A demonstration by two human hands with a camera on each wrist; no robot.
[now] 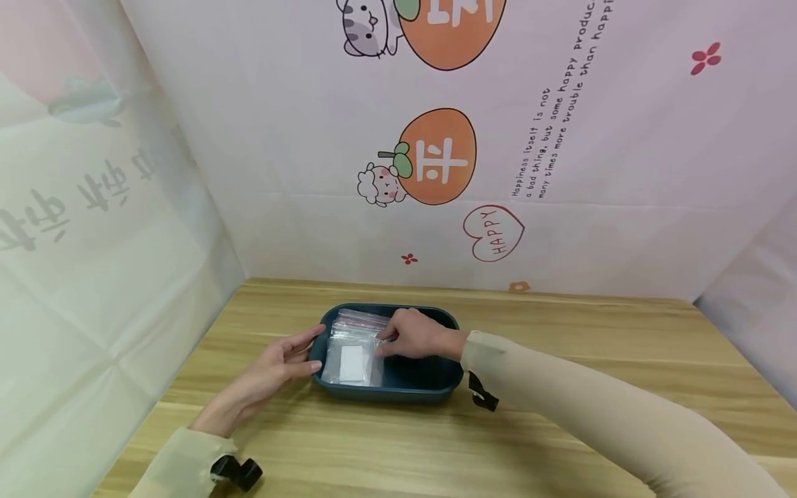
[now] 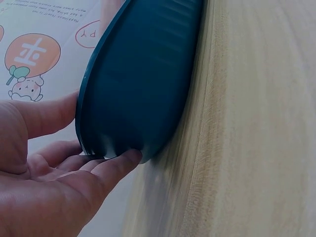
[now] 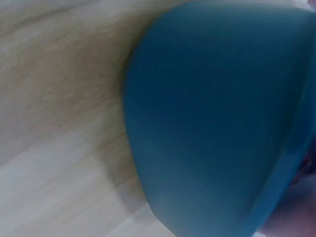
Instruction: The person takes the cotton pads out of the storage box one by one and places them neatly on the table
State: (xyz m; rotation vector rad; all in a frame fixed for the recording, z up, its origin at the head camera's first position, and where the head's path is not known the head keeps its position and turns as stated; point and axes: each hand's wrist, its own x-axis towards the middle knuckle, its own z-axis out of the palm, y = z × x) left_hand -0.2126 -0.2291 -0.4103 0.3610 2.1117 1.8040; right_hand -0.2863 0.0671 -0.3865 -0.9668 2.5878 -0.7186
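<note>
A dark teal plastic tub (image 1: 392, 395) stands on the wooden table. In its left half lies a stack of clear zip-lock bags (image 1: 334, 366), their zip strips at the far end. A white rectangle (image 1: 351, 363) shows on or in the top bag. My right hand (image 1: 416, 334) reaches over the tub and pinches the right edge of the bags between thumb and fingers. At the tub's left end, my left hand (image 1: 274, 370) rests against the outer wall, its fingers (image 2: 116, 170) fairly straight and spread. The right wrist view shows mainly the tub's blurred outer side (image 3: 212, 118).
The wooden table (image 1: 591, 332) extends around the tub. A white printed cloth (image 1: 299, 152) hangs behind its far edge, and another cloth (image 1: 112, 277) hangs on the left. Both sleeves bear black wrist mounts, one near the tub's front right corner.
</note>
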